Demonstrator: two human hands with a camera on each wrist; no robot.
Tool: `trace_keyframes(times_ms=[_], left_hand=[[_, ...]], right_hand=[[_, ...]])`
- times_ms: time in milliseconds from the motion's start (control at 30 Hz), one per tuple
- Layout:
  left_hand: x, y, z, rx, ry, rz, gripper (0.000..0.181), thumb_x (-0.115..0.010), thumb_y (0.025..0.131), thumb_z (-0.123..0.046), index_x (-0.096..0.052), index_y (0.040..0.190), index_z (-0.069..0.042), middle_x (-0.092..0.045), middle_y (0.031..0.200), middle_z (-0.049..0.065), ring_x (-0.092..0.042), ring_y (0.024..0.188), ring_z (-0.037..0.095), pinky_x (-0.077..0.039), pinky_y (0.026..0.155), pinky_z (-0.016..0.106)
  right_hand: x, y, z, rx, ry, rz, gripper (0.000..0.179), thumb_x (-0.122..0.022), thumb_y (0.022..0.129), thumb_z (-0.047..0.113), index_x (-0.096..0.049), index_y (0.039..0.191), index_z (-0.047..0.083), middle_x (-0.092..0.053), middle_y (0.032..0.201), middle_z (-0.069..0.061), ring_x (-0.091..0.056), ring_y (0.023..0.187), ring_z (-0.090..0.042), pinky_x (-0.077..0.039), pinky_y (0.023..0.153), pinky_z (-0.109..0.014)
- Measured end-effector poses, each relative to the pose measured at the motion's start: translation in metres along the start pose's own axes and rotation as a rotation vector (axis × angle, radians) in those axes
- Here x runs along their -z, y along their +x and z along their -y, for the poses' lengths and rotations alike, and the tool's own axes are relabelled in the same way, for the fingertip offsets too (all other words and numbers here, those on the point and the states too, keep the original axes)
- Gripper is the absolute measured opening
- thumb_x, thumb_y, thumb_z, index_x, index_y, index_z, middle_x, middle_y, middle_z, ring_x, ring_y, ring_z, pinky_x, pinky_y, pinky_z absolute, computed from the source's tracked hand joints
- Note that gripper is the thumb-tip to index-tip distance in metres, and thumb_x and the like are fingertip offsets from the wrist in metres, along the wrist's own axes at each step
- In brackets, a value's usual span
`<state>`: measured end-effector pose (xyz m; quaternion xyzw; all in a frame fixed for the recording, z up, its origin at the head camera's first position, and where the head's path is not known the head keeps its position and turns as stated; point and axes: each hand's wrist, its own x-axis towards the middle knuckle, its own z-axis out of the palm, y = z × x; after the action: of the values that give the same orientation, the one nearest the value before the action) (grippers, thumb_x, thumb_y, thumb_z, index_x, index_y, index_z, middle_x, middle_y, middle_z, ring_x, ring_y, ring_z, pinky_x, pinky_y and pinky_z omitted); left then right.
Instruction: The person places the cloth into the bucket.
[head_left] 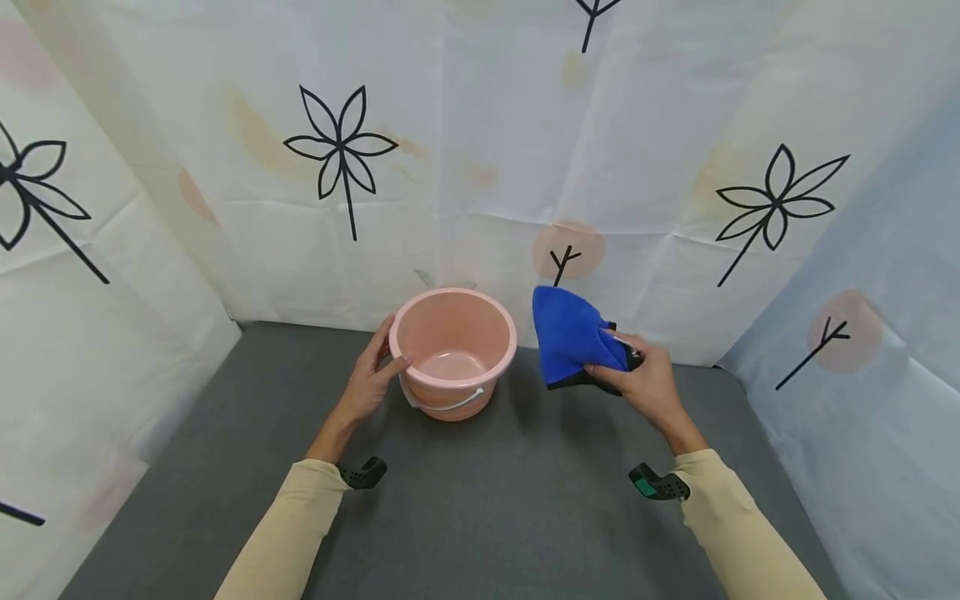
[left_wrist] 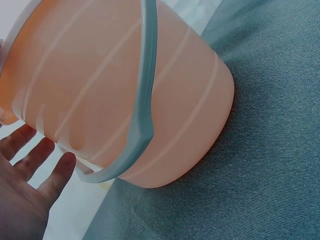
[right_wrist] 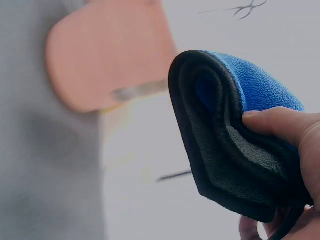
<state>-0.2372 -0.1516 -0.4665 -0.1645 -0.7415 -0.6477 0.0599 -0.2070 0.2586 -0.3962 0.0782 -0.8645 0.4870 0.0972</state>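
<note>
A pale pink bucket (head_left: 453, 333) with a white handle (head_left: 450, 407) stands on the dark grey surface, its mouth facing up toward the head camera. My left hand (head_left: 373, 371) grips its left side, thumb at the rim and fingers against the outer wall. In the left wrist view those fingertips (left_wrist: 64, 164) meet the wall just below the rim, beside the handle. To the right of the bucket, my right hand (head_left: 637, 375) pinches a folded blue cloth (head_left: 570, 333) with black edging, held above the surface. Its stacked layers (right_wrist: 215, 140) show in the right wrist view, thumb on top.
A dark grey cloth-covered table (head_left: 480, 500) spreads beneath both hands. White fabric walls (head_left: 480, 150) with printed flowers enclose it at the back and on both sides. Each wrist carries a dark strap (head_left: 363, 473) near the cream sleeve.
</note>
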Motion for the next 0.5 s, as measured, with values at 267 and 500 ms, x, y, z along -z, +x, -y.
trace_keyframes(times_ms=[267,500], left_hand=[[0.001,0.000,0.000,0.014,0.007,0.000,0.074,-0.058,0.101,-0.005,-0.017,0.163,-0.006,-0.024,0.164,0.020,-0.032,0.145,0.042,-0.039,0.099,0.016],[0.000,-0.001,-0.002,0.021,0.017,0.005,0.073,-0.056,0.103,-0.007,-0.015,0.163,-0.006,-0.022,0.165,0.020,-0.032,0.146,0.041,-0.036,0.111,0.050]], right_hand=[[-0.012,0.031,0.054,0.097,0.097,0.055,0.059,-0.083,0.085,0.012,-0.062,0.139,0.003,-0.056,0.142,-0.019,-0.055,0.126,-0.039,-0.047,0.100,-0.057],[-0.055,0.054,0.069,0.201,0.121,0.172,0.059,-0.085,0.082,0.007,-0.064,0.137,0.005,-0.057,0.140,-0.018,-0.054,0.129,-0.037,-0.045,0.104,-0.054]])
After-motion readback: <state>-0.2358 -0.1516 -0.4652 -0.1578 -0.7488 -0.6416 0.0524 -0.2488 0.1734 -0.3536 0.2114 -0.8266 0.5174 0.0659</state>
